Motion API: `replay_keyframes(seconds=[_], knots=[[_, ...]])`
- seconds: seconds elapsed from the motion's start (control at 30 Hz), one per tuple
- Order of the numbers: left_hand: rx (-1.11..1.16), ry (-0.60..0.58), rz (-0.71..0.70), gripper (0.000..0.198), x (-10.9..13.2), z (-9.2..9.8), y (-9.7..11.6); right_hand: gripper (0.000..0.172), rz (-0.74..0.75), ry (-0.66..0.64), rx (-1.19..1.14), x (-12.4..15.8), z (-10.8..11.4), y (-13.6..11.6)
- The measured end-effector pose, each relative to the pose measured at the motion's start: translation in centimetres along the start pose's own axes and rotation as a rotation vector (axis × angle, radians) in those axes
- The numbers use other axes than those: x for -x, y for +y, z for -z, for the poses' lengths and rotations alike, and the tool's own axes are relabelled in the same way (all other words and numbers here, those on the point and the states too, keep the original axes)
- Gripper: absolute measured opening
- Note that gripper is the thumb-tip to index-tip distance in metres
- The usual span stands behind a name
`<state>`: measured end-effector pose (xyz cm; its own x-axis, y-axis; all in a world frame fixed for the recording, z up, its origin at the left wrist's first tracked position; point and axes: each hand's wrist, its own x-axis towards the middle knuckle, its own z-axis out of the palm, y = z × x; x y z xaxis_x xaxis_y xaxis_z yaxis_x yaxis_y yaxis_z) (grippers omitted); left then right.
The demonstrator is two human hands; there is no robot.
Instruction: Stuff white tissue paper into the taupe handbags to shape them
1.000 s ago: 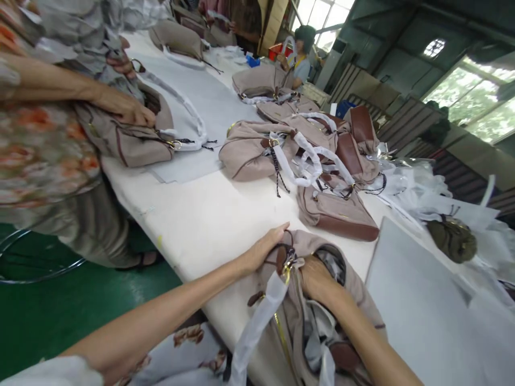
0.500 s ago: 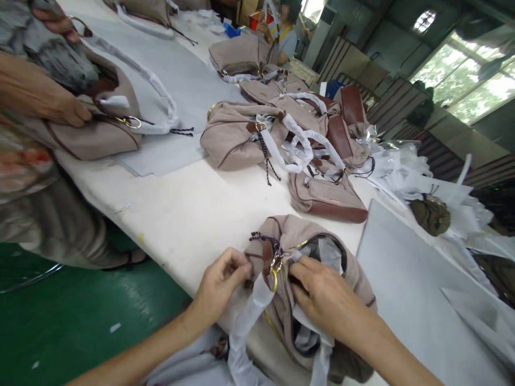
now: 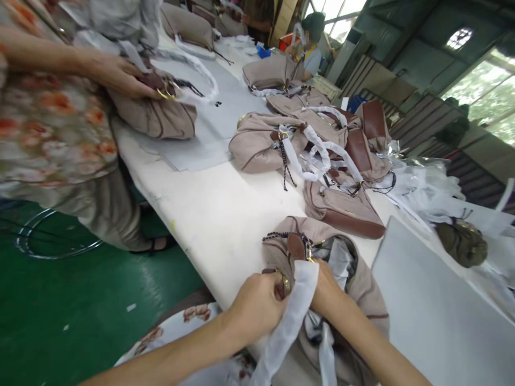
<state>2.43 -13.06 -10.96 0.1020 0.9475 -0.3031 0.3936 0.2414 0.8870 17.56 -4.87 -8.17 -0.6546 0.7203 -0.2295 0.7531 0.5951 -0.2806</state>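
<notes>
A beige handbag point(image 3: 362, 284) with brown trim lies open at the near edge of the white table point(image 3: 217, 214), stuffed with white paper. Its strap point(image 3: 289, 321), wrapped in white paper, runs down toward me. My left hand point(image 3: 257, 305) grips the brown tab and gold ring at the bag's near end. My right hand point(image 3: 328, 287) is closed on the bag's rim beside the strap, partly hidden behind the wrapped strap. A braided dark cord point(image 3: 281, 235) lies along the bag's top.
A pile of matching beige and brown bags point(image 3: 317, 145) sits mid-table. A person in a floral top at the left holds another bag point(image 3: 161, 112). Grey sheets point(image 3: 434, 316) lie to the right, with an olive pouch point(image 3: 462, 241). Green floor point(image 3: 80, 311) lies left of the table.
My left hand moved right and closed on the bag's brown tab and ring. My right hand slid behind the wrapped strap. The person at the left lifted and turned their bag.
</notes>
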Motion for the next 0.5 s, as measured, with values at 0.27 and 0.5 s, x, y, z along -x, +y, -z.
replay_keyframes(seconds=[0.27, 0.5], knots=[[0.346, 0.105, -0.392, 0.02, 0.0, 0.7, 3.6, 0.035, -0.017, 0.193, -0.629, 3.7, 1.2, 3.5], [0.41, 0.416, -0.339, 0.041, -2.6, 4.1, -2.5, 0.04, 0.083, 0.066, -0.809, 2.7, 1.8, -0.4]])
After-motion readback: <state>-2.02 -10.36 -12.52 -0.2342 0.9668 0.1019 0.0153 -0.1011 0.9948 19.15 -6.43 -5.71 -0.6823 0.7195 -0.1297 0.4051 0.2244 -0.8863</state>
